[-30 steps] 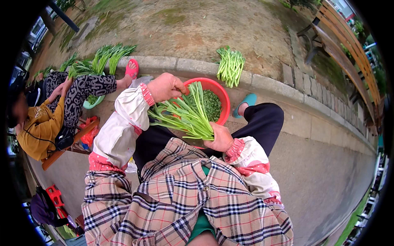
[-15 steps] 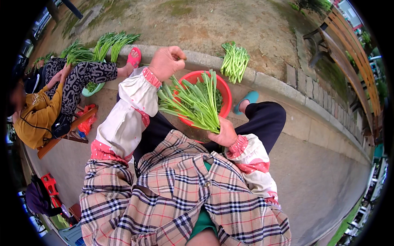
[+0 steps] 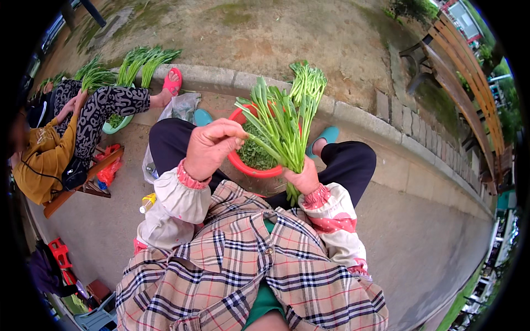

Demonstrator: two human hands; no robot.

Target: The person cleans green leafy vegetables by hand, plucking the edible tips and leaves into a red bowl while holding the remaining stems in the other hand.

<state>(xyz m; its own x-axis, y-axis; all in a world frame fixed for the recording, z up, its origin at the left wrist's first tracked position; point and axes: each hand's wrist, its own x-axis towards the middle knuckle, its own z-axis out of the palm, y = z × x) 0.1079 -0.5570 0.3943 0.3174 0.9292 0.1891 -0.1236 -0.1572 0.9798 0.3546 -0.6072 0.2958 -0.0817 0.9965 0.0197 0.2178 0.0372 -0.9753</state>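
Observation:
My right hand (image 3: 303,177) is wrapped round the lower stalks of a bunch of leafy green vegetables (image 3: 286,124). The leaves fan upward and away from me, and the cut ends poke out below my fist. My left hand (image 3: 212,148) is beside the bunch on its left, thumb and fingers pinched together at the edge of one stalk. Whatever is in that pinch is too small to make out. Beneath the bunch, between my knees, stands a red basin (image 3: 255,172) with loose green leaves (image 3: 254,153) in it.
Another bundle of greens (image 3: 309,83) lies on the kerb (image 3: 361,122) ahead. At left a seated person (image 3: 47,160) handles greens above a pale green basin (image 3: 117,126). A plastic bag (image 3: 182,105) lies by my left knee. A wooden bench (image 3: 464,83) stands at far right.
My left hand has come down and back from beyond the basin to the bunch's left side. The bunch has swung from leaning left to more upright, uncovering leaves in the red basin.

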